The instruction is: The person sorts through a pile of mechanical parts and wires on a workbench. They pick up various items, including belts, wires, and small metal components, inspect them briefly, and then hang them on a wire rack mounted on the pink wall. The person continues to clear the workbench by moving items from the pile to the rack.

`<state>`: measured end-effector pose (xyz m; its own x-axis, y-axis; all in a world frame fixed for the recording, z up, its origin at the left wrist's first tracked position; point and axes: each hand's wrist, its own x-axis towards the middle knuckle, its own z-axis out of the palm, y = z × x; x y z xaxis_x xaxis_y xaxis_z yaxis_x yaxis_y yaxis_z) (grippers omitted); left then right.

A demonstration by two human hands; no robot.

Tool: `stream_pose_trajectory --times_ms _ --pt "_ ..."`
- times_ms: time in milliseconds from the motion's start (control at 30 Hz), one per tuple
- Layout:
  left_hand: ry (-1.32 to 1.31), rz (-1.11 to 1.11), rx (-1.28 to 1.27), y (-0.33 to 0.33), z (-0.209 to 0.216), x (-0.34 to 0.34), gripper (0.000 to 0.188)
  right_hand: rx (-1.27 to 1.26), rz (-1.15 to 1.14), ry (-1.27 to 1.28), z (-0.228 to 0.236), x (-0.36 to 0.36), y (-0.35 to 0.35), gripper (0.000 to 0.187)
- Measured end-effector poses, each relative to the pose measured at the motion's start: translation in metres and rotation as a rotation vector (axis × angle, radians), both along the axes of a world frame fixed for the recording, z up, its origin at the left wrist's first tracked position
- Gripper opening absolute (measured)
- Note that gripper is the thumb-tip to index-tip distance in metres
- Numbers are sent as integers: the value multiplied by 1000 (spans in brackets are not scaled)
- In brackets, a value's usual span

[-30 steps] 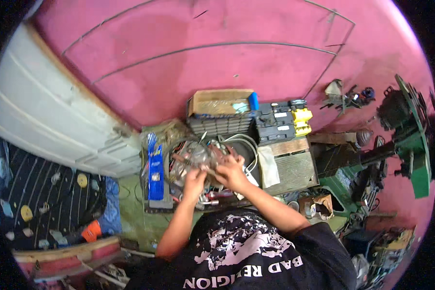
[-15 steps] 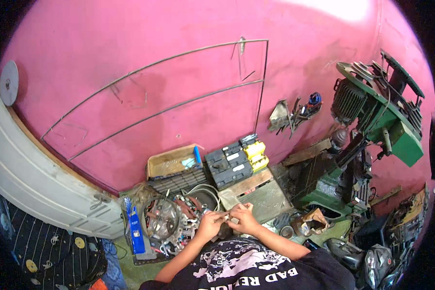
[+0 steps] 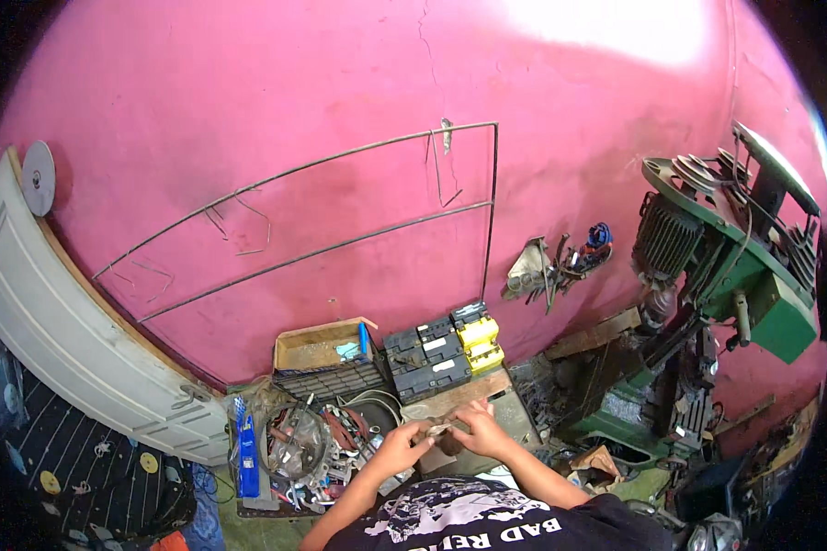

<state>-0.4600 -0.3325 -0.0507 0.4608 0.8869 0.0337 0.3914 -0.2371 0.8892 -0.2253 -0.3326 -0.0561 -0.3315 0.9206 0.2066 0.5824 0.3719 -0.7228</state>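
Note:
Close in front of my chest, my left hand (image 3: 406,447) and my right hand (image 3: 477,430) meet with their fingers pinched together. Between the fingertips is a small pale piece (image 3: 438,429), too small and too covered to name. Just left of my left hand lies a heap of tools and small parts (image 3: 340,456), with a clear plastic bag (image 3: 296,447) on it. Beyond my hands, a wooden board (image 3: 459,398) lies at the edge of a low metal-topped box. Black batteries (image 3: 429,352) and yellow batteries (image 3: 481,342) stand behind the board.
Against the pink wall, a wooden tray (image 3: 322,346) rests on a dark crate. A metal frame (image 3: 322,246) leans there too. A large green drill press (image 3: 763,312) rises at the right. White door (image 3: 83,349) stands at the left, with a dark patterned cloth (image 3: 92,459) below it.
My view has tilted up, so the wall items sit lower in the picture. My hands stay together at my chest, with the fingers slightly shifted around the small piece.

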Motion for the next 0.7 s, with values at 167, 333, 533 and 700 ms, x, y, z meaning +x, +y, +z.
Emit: stream_pose_trajectory --times_ms 167,333,533,700 --pt "-358 -98 -599 7 -25 -2 27 -128 158 156 -16 23 15 18" --pt "56 -45 -153 9 -31 22 21 -108 114 34 -57 36 20 19" --pt "-25 61 -272 19 -100 4 22 -102 115 74 -73 39 23 20" --pt "-246 48 -191 54 -15 36 17 -193 154 317 -3 62 65 17"
